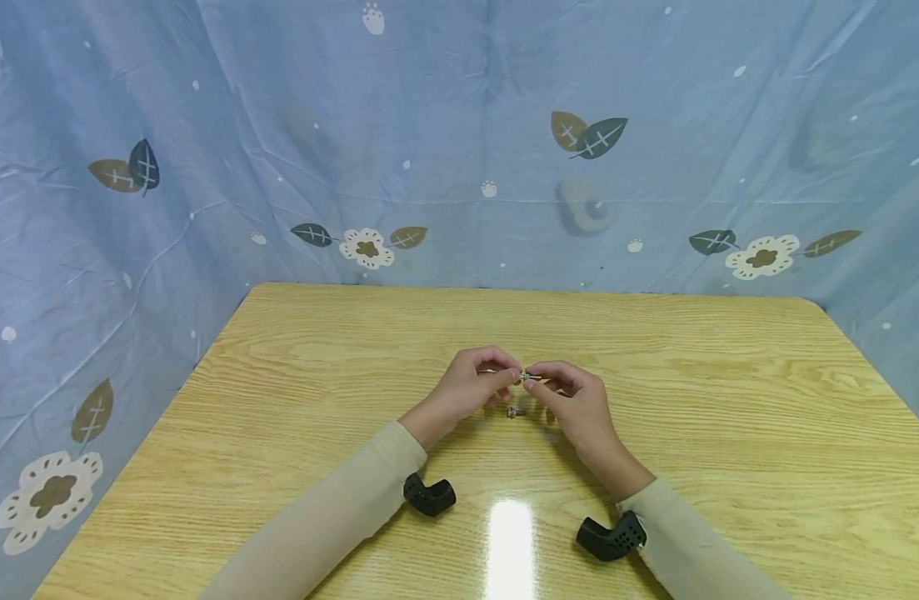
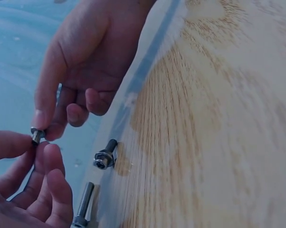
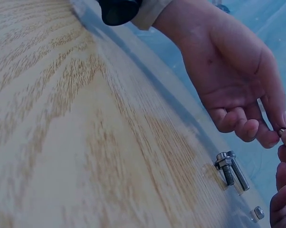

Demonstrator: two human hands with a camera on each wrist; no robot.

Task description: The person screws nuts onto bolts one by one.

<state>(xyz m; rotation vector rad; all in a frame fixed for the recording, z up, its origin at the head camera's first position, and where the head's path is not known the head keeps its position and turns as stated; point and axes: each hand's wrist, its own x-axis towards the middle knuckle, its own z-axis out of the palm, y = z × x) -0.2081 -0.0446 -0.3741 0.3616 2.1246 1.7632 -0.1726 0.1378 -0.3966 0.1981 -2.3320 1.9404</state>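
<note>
In the head view my left hand (image 1: 470,387) and right hand (image 1: 579,408) meet above the table, tip to tip. Between them is a small metal bolt (image 1: 526,377), mostly covered by fingers. The left wrist view shows the bolt (image 2: 37,135) pinched by the left hand (image 2: 29,190) from below and the right hand (image 2: 95,52) from above. Under the hands lies a bolt with a washer or nut on it (image 2: 102,159), and beside it a longer plain bolt (image 2: 84,204). In the right wrist view a small nut-like piece (image 3: 258,212) lies near these.
The wooden table (image 1: 317,350) has a patterned blue cloth (image 1: 459,125) hanging behind it and at its sides. Black wrist mounts (image 1: 429,496) sit on both sleeves. A bright light reflection (image 1: 510,546) shows at the near side of the tabletop.
</note>
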